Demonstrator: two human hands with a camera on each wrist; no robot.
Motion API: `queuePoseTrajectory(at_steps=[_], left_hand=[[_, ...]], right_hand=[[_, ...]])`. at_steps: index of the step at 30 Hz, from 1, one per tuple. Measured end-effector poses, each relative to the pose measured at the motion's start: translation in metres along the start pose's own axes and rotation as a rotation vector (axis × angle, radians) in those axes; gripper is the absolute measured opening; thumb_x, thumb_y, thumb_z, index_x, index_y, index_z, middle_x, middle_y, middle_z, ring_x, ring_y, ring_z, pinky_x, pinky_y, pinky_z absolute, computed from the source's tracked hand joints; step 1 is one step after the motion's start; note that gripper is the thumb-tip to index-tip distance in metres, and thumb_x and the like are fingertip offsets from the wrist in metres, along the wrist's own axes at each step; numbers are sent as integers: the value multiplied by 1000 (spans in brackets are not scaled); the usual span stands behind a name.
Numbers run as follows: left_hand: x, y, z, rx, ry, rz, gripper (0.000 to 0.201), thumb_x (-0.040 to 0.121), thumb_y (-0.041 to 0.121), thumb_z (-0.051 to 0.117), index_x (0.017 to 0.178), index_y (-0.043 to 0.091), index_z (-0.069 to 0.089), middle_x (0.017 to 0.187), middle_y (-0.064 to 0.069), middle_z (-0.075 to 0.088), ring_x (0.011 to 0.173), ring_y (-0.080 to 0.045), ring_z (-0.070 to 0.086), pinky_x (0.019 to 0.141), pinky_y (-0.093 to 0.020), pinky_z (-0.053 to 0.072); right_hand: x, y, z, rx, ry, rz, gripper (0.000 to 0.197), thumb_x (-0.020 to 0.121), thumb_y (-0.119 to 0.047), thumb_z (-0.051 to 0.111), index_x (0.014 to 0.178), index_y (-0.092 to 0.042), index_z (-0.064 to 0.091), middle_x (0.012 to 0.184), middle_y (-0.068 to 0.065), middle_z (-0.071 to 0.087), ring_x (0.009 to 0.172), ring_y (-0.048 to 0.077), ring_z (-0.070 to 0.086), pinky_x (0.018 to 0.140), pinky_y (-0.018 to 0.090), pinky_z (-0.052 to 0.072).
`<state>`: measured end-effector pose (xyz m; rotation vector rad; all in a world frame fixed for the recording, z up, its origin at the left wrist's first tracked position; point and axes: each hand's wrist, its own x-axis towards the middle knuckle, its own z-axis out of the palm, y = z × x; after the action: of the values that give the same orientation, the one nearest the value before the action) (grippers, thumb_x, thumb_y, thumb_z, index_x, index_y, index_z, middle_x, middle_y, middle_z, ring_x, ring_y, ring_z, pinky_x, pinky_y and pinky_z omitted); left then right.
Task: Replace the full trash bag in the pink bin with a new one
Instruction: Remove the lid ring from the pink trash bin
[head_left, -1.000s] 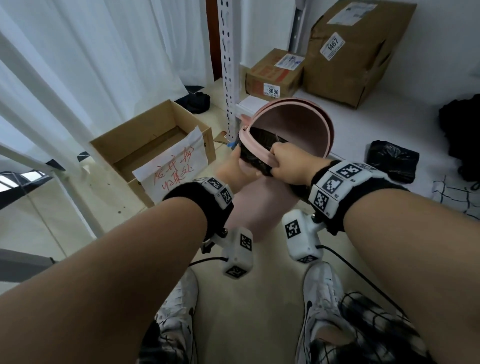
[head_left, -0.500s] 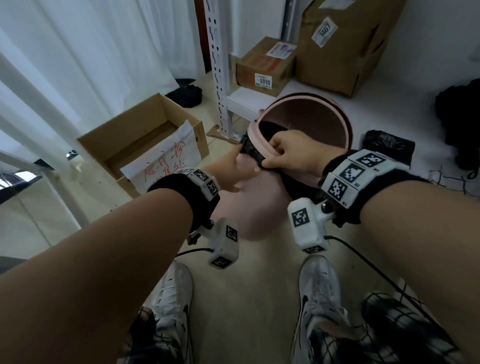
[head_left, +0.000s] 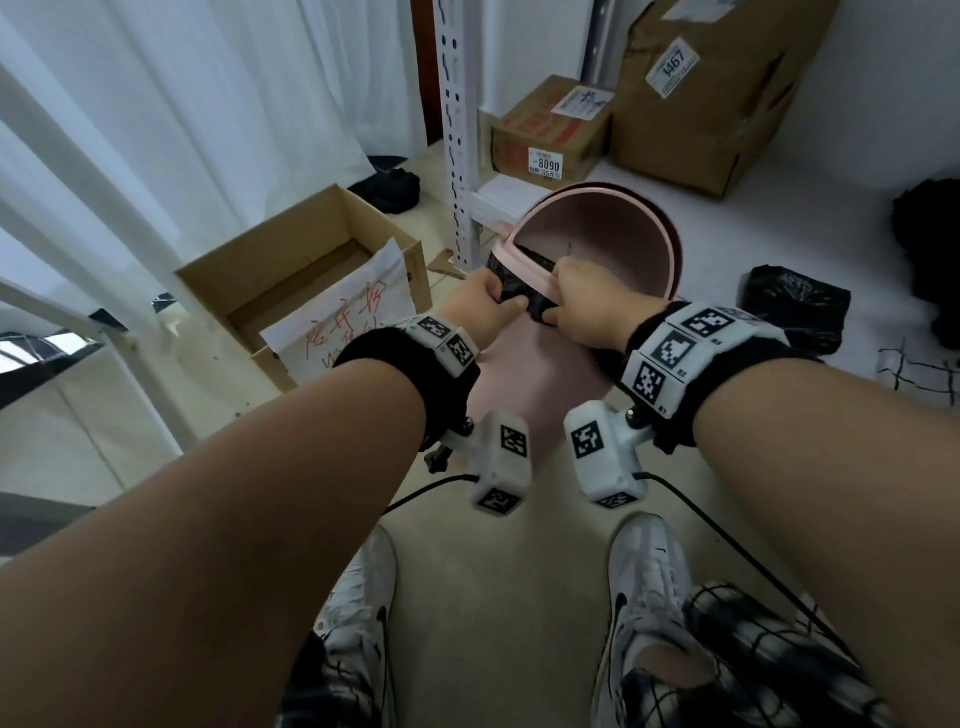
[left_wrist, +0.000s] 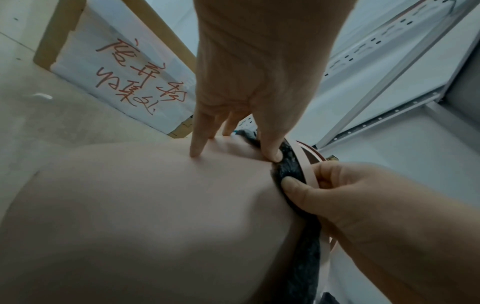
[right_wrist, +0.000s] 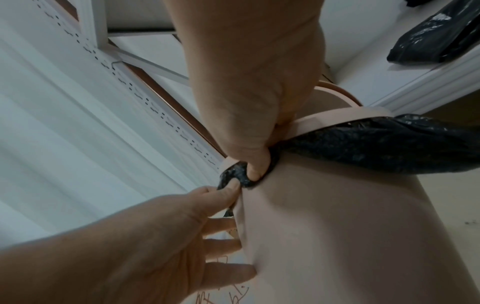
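Shifted onto pink bin (head_left: 597, 244) near rim: left hand (head_left: 480, 306), fingers spread, thumb pressing black bag (head_left: 514, 278); right hand (head_left: 592, 301) pinching it. Likely thin, slippery; best gripped at this edge.

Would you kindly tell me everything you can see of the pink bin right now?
The pink bin is a round, smooth, plastic-looking tub with a matching ring at its rim. It seems tipped, its mouth showing a mostly pink inside. A strip of black bag is bunched under the ring on the near side. The left hand rests straight fingers on the outer wall, thumb on the bag; the right hand pinches the rim, thumb on the bag.
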<state>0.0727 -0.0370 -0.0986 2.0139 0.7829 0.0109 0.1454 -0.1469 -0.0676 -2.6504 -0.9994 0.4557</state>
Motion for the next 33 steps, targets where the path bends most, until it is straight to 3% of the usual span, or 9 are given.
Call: queuePoseTrajectory(at_steps=[3,6,9,12,15,20,27,30,33], left_hand=[[9,1,1,66,-3,31,28,91,27,56,74,19,36,84,-3,45,86,-22,47,88,-52,51],[12,2,1,109,9,51,34,92,25,55,67,21,31,75,2,40,85,-21,46,88,-49,52],[12,1,3,88,-38,43,27,87,29,62,87,15,39,83,0,44,91,-23,50,89,-48,51],[14,-5,12,93,-72,81,82,68,37,79,127,9,29,117,-7,48,107,-22,50,95,-38,45],[15,-8,19,222,-80,118,130,46,54,80,147,8,11,141,-14,40,131,-30,41,108,-44,37],[19,-16,18,298,-48,137,121,65,45,80,150,8,3,154,-11,27,140,-26,31,114,-40,31],[14,-14,16,310,-72,156,122,65,45,81,151,10,1,155,-9,24,141,-25,30,115,-38,30],[11,-9,15,317,-93,166,121,65,43,81,151,11,1,155,-8,25,140,-25,32,114,-37,30],[8,-8,13,330,-94,158,119,68,42,80,151,10,0,157,-8,22,141,-25,30,113,-35,29]], right_hand=[[4,2,2,11,17,11,41,86,-19,65,118,0,49,120,19,56,110,33,54,76,27,34],[4,8,0,46,53,-6,42,82,-25,70,113,-2,53,114,15,58,105,30,55,75,27,35],[-1,14,-1,240,84,-37,33,86,-26,66,108,-1,60,108,15,64,101,28,59,79,32,43],[-2,14,0,272,101,-45,29,94,-24,54,104,1,63,106,18,66,97,29,60,80,34,44],[0,14,1,235,106,-36,32,96,-25,50,103,3,64,104,18,66,94,29,59,79,34,43],[6,21,-2,243,71,-95,30,95,-27,52,101,0,66,94,11,64,86,20,56,70,24,37],[8,25,-12,260,-53,-67,18,88,-26,63,86,-8,64,72,-2,58,63,7,52,52,14,39],[12,20,-16,75,-108,-26,27,80,-24,68,87,2,64,74,7,57,71,20,53,57,27,38],[13,10,-19,-44,-140,-10,23,82,-26,66,84,-5,55,74,6,52,79,25,52,64,28,35]])
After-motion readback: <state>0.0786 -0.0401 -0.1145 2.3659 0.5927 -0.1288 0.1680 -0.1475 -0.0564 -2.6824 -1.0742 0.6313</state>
